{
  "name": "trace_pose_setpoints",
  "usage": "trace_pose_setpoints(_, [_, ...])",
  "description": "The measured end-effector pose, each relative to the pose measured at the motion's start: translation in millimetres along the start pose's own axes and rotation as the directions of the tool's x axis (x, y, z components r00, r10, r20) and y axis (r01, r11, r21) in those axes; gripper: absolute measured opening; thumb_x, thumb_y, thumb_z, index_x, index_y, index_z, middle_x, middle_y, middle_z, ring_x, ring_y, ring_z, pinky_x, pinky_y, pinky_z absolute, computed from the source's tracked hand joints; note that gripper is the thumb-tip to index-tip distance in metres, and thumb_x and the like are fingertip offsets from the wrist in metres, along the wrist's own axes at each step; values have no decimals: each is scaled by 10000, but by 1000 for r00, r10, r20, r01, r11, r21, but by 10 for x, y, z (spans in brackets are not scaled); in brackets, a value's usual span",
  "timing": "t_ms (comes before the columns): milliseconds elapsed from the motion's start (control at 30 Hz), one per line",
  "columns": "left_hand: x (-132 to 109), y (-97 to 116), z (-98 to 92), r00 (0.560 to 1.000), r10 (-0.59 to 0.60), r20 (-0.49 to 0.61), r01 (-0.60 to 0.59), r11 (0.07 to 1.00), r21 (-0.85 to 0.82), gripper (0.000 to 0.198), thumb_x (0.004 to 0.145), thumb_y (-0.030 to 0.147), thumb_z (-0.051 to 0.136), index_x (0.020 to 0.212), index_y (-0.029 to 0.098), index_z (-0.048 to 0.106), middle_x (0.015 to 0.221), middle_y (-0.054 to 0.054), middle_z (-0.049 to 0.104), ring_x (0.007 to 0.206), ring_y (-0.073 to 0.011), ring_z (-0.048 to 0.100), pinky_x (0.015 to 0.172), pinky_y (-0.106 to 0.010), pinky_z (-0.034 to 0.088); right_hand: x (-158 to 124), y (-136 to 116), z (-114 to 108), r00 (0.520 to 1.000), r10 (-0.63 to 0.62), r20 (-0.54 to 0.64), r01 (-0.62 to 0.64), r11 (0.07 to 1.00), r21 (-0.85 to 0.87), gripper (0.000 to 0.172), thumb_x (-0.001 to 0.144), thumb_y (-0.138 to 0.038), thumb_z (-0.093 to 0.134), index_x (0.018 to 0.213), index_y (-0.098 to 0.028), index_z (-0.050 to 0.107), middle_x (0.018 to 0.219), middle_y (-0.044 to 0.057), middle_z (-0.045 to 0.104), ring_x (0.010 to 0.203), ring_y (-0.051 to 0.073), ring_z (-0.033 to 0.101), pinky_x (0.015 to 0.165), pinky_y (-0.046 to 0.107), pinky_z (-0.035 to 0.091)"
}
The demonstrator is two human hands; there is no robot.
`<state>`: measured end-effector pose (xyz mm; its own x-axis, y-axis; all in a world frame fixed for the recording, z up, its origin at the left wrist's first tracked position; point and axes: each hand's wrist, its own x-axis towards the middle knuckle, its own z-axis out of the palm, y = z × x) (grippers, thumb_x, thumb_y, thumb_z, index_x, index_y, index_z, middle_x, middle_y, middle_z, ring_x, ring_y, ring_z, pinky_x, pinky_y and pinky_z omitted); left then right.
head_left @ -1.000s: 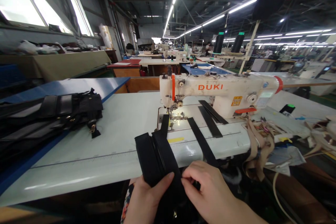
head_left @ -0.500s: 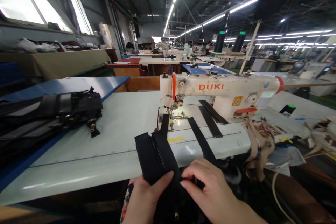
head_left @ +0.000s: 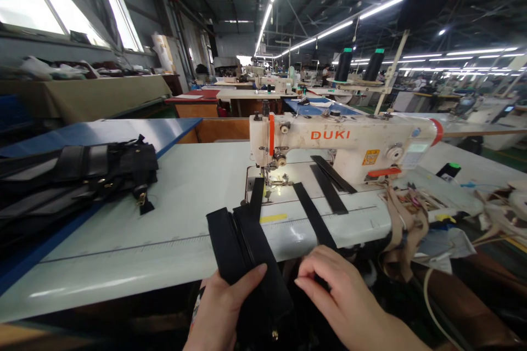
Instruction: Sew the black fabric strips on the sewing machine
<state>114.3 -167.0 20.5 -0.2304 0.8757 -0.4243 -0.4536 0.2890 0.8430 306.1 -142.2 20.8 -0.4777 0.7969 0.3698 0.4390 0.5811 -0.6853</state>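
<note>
My left hand (head_left: 224,301) is closed on a black fabric piece (head_left: 261,238), its thumb lying across the top. A lengthwise slit runs through that piece, and a small gold-coloured fitting (head_left: 275,334) shows low on it. The far end rests on the sewing machine table, beside a short black strip (head_left: 257,197) near the needle. Just right of the fabric, my right hand (head_left: 333,285) is pinched, thumb against forefinger; what the fingertips hold, if anything, is too small to make out. A black strap (head_left: 313,214) runs from the machine bed down behind this hand.
A white sewing machine (head_left: 304,137) stands across the table (head_left: 164,186). Loose black strips (head_left: 331,186) lie under its arm. Finished-looking black strapped pieces (head_left: 90,175) are piled at the left. Beige straps (head_left: 401,225) hang over the edge at the right, near a thread cone (head_left: 448,170).
My right hand has moved slightly right, away from the black fabric's edge, still pinched. My left hand keeps its hold on the fabric. The whole view has shifted a little.
</note>
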Motion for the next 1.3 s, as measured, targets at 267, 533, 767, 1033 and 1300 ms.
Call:
trace_pose_setpoints(267, [-22,50,-34,1000,8,-19,-8,999,-35,422,586,233,870,968,117,733,846,-109,783,803,-339,746,685,-361,610,-183,192,-300,923,13,-384,-56,993,-100,150,972,-208,456,836,-221,519,769,-6,538,719,164,531,659,272,405])
trace_pose_setpoints(533, [19,-1,3,999,31,-14,-30,998,50,464,607,242,855,1027,110,710,925,-119,778,874,-337,737,739,-372,603,-221,-39,-145,986,66,154,-67,998,-3,104,845,-107,572,818,-201,607,795,-3,640,766,157,603,704,246,428])
trace_pose_setpoints(767, [-40,3,-7,994,103,-34,-97,986,134,409,623,289,844,982,127,734,879,-95,784,886,-346,734,741,-387,606,-75,-104,158,999,-46,21,49,980,-192,93,859,-117,589,791,-179,590,789,22,598,763,188,559,694,296,381])
trace_pose_setpoints(1033, [18,-25,-23,996,88,-23,-85,990,113,385,625,277,845,961,131,727,885,-95,784,882,-340,737,748,-383,609,-2,-103,79,998,-62,-1,62,992,-108,184,955,-143,433,794,-186,511,788,21,541,752,176,517,669,286,371])
trace_pose_setpoints(1300, [-24,6,-5,1000,10,-26,-10,1000,-6,393,592,207,862,953,124,728,861,-103,780,872,-353,738,751,-405,615,-71,54,-119,997,47,66,-49,998,35,283,980,-253,455,706,-198,496,726,-9,530,698,141,537,654,251,399])
